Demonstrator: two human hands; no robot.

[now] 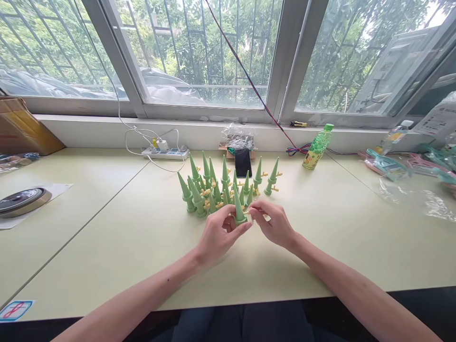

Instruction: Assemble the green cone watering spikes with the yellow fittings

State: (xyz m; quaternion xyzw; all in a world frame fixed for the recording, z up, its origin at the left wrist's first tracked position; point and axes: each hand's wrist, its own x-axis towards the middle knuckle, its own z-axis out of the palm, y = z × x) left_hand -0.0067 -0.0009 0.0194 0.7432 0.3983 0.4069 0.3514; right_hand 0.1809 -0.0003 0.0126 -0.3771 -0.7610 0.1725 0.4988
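Observation:
My left hand (218,233) is closed round the base of a green cone-shaped spike (238,207), which it holds upright just above the table. My right hand (272,221) pinches a small yellowish part at the spike's side. Right behind the hands, several more green spikes (213,186) with yellow side pieces stand upright in a cluster on the pale green table (142,228).
A black phone (242,162) and a plastic-wrapped box lie behind the cluster. Also there: a power strip (165,152) with white cables, a green bottle (317,147), plastic bags with coloured items at right (399,167), a round dark disc (21,199) and a cardboard box (21,126) at left.

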